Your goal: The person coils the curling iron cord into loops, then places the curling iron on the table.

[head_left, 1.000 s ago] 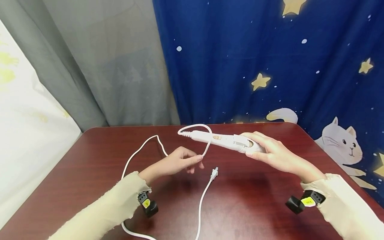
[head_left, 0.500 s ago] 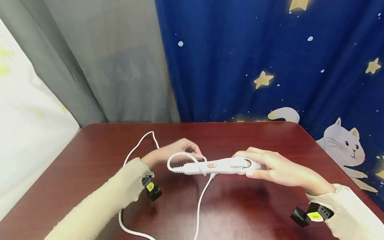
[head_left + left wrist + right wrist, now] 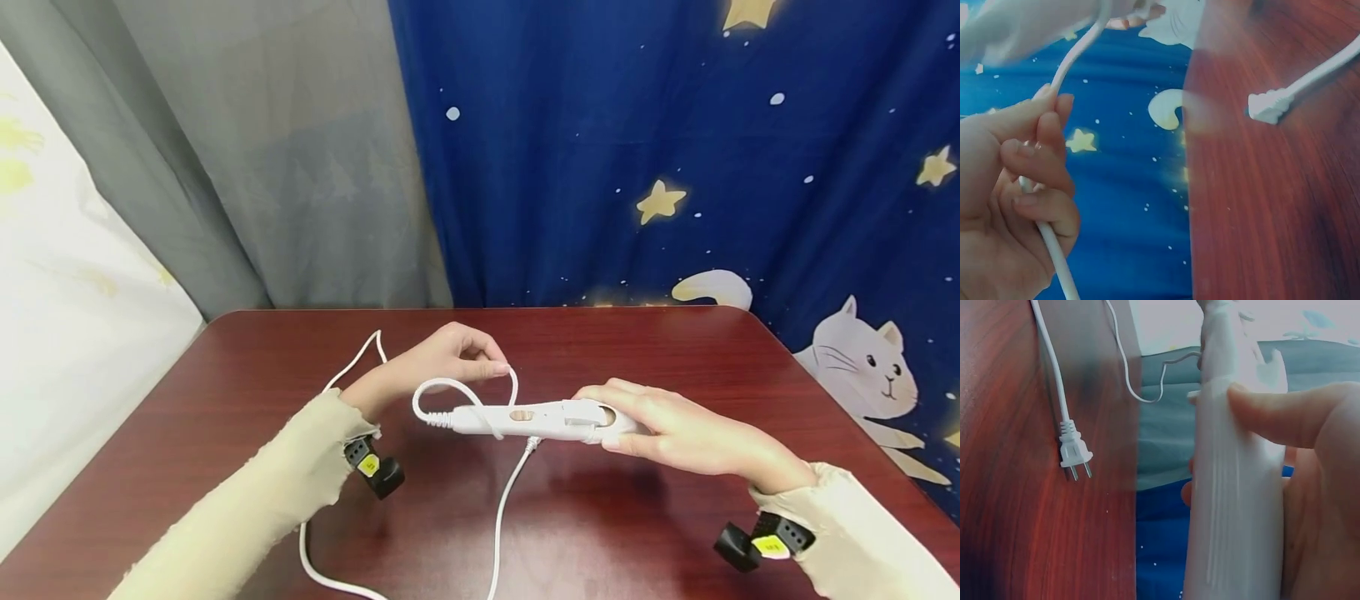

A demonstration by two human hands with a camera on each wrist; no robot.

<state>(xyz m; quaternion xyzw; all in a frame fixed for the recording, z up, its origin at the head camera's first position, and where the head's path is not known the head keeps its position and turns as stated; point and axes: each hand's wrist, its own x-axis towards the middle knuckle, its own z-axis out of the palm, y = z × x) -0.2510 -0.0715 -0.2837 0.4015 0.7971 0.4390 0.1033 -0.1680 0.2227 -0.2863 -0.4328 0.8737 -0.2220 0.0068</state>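
A white hair straightener (image 3: 547,421) with a gold switch lies sideways in my right hand (image 3: 678,427), held above the table. In the right wrist view my thumb presses along its pale body (image 3: 1235,487) while the other fingers wrap behind. My left hand (image 3: 448,360) pinches the white cord (image 3: 513,385) between thumb and forefinger, and in the left wrist view the other fingers curl round it. Between that hand and the handle end the cord makes a loop, crossing over the straightener. Just below the straightener, the two-pin plug (image 3: 1076,453) rests on the table.
The dark red wooden table (image 3: 615,533) spreads under both hands. Slack cord (image 3: 498,525) runs toward the front edge, with another stretch curving round the left forearm. Behind stand a grey curtain (image 3: 322,192) and a blue starry one (image 3: 555,150).
The straightener and right hand have lowered toward me and shifted slightly left. My left hand has moved farther back, still pinching the cord, now beyond the straightener.
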